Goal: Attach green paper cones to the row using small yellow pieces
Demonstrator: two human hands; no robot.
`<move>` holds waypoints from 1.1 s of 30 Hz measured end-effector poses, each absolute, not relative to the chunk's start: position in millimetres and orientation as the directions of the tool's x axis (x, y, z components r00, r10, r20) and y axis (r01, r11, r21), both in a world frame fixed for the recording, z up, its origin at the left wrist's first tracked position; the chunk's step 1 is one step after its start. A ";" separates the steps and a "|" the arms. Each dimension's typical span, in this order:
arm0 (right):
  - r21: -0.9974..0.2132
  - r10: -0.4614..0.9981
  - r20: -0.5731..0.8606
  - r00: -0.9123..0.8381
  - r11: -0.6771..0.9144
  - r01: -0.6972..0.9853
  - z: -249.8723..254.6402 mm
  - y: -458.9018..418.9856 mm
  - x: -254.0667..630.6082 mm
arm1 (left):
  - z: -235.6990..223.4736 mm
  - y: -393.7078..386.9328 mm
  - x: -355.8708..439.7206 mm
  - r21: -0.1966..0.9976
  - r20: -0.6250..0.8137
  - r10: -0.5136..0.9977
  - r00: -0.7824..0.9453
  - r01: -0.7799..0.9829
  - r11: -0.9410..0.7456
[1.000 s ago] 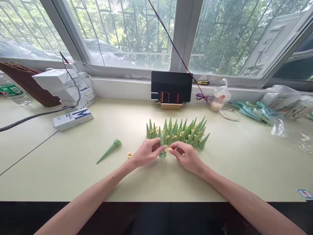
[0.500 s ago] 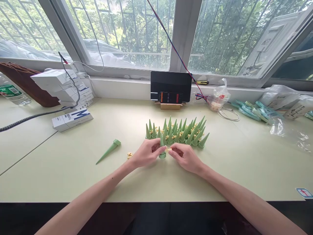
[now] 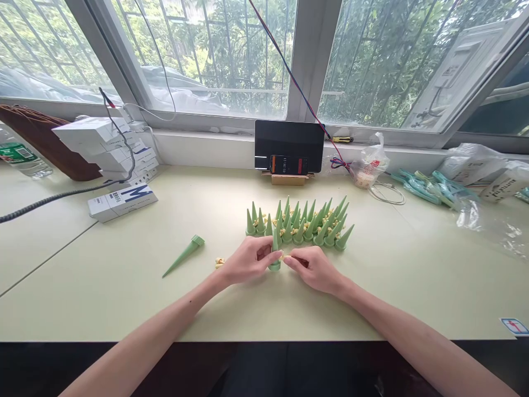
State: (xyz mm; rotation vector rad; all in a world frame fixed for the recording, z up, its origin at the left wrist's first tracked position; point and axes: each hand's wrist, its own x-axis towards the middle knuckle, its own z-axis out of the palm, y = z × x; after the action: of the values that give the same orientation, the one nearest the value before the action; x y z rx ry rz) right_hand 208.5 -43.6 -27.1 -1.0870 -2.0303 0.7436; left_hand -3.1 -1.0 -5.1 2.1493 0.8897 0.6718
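Observation:
My left hand (image 3: 253, 258) is closed around a green cone-shaped spike (image 3: 275, 263), held upright with its wide ribbed base down. At the spike's right side my right hand (image 3: 314, 267) pinches a small cream-yellow piece (image 3: 283, 257), mostly covered by the fingertips. The piece appears to touch the spike. Just beyond both hands stand several matching green spikes (image 3: 298, 237) in a tight group, with small cream-yellow pieces among them. A loose green spike (image 3: 185, 256) lies on its side to the left. Near my left wrist are a few cream-yellow pieces (image 3: 219, 263).
A phone (image 3: 288, 165) leans against a dark tablet (image 3: 289, 138) on a small cardboard stand. White boxes (image 3: 123, 202) and a black coiled cable (image 3: 61, 193) are at left. Plastic bags (image 3: 370, 165) and teal items (image 3: 430, 187) lie at right. The table's front edge runs near my forearms.
The spike in my left hand has become a little more upright and shifted slightly right. My right fingertips have closed in on the cream-yellow piece, so less of it shows.

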 end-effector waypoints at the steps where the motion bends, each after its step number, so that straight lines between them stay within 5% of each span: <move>1: -0.751 0.867 0.306 -0.393 0.474 0.460 -26.7 -43.5 208.5 | -5.0 -0.9 -3.0 0.763 0.191 0.753 0.629 0.387 -0.518; 33: -0.736 0.860 0.326 -0.393 0.492 0.465 -31.1 -43.6 210.0 | -5.6 -3.6 -0.9 0.768 0.220 0.732 0.644 0.349 -0.537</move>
State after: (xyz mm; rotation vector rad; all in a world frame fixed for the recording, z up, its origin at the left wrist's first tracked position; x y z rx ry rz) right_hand 210.0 -43.6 -31.1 -1.0866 -2.0334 0.7170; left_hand -0.9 -3.6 -5.6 2.1548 0.8372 0.6969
